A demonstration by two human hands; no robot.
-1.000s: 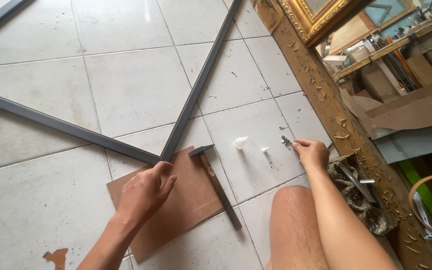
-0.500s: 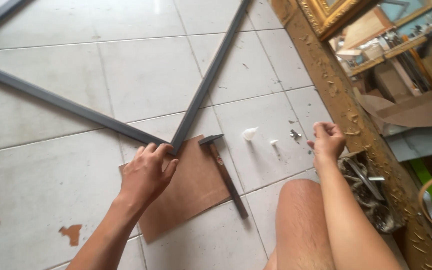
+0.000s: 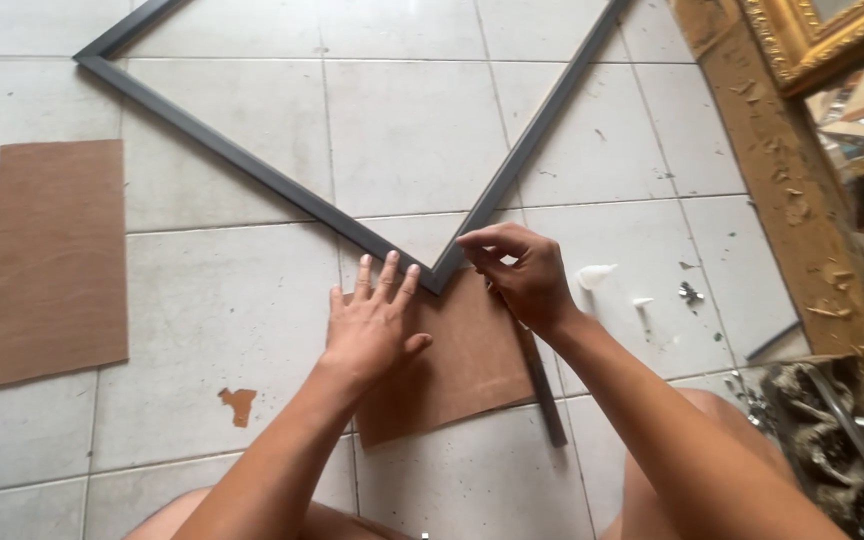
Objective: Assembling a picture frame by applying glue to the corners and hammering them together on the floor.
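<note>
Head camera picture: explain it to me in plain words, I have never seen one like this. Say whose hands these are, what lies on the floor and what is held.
The single picture comes from a camera worn on a person's head, looking down at their own bare hands and knees above a tiled floor. A dark frame lies flat on the tiles, one corner pointing toward the person. That corner sits on a brown board. The left hand lies open and flat beside the corner, partly on the board. The right hand pinches its fingers together at the corner; whether it holds something small I cannot tell. A hammer lies on the floor under the right wrist. Another brown board lies to the left.
</note>
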